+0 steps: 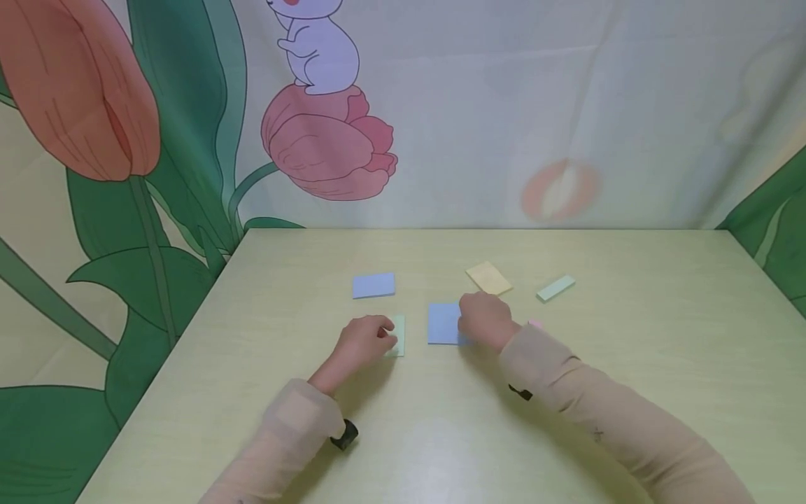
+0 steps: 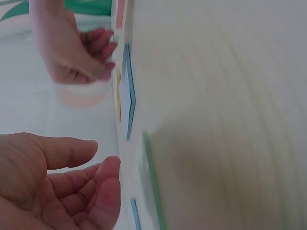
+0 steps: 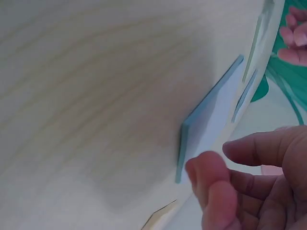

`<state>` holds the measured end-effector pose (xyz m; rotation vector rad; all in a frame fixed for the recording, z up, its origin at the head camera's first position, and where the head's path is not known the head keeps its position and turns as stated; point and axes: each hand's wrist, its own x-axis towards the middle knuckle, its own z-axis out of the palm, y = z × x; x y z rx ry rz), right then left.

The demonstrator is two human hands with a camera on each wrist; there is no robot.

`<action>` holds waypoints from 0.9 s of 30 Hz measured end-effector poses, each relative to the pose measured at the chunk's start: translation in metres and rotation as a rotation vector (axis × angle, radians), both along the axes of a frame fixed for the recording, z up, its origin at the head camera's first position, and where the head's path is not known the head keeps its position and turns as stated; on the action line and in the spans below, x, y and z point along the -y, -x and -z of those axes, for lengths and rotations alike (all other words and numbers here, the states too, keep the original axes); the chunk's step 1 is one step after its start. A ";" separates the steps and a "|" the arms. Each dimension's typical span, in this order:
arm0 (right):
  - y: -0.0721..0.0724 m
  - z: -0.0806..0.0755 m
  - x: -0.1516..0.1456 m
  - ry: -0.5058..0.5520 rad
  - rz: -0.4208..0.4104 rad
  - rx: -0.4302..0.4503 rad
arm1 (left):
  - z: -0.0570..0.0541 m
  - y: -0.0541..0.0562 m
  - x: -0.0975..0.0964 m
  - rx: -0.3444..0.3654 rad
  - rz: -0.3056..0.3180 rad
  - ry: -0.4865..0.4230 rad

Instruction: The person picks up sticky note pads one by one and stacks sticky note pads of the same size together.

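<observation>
In the head view my left hand [image 1: 362, 341] hovers over a thin light green pad [image 1: 399, 336], partly covering it. The left wrist view shows its thumb and fingers loosely bent, with a gap between them and nothing held. My right hand [image 1: 485, 320] is over the right edge of a flat blue square pad [image 1: 443, 323]. Seen from the right wrist, the fingers [image 3: 211, 167] are relaxed and apart from the thumb, close to the blue pad [image 3: 211, 115]; no grip on it shows. Both pads lie flat on the table.
A smaller blue rectangular pad [image 1: 374, 285] lies behind the left hand. Beyond the right hand are a yellow pad [image 1: 489, 278] and a narrow pale green strip [image 1: 556, 288]. Something pink [image 1: 535, 323] peeks out beside the right wrist. A printed curtain [image 1: 466, 119] hangs behind the table.
</observation>
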<state>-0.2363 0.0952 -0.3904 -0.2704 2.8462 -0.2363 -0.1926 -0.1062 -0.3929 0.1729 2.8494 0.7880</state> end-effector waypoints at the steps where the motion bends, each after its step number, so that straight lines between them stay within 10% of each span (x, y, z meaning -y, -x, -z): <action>1: 0.002 0.000 -0.002 0.018 0.014 0.009 | 0.001 -0.001 -0.004 0.003 0.017 -0.027; 27: 0.022 0.013 -0.020 0.190 0.106 0.112 | 0.014 0.017 -0.050 0.098 0.099 -0.121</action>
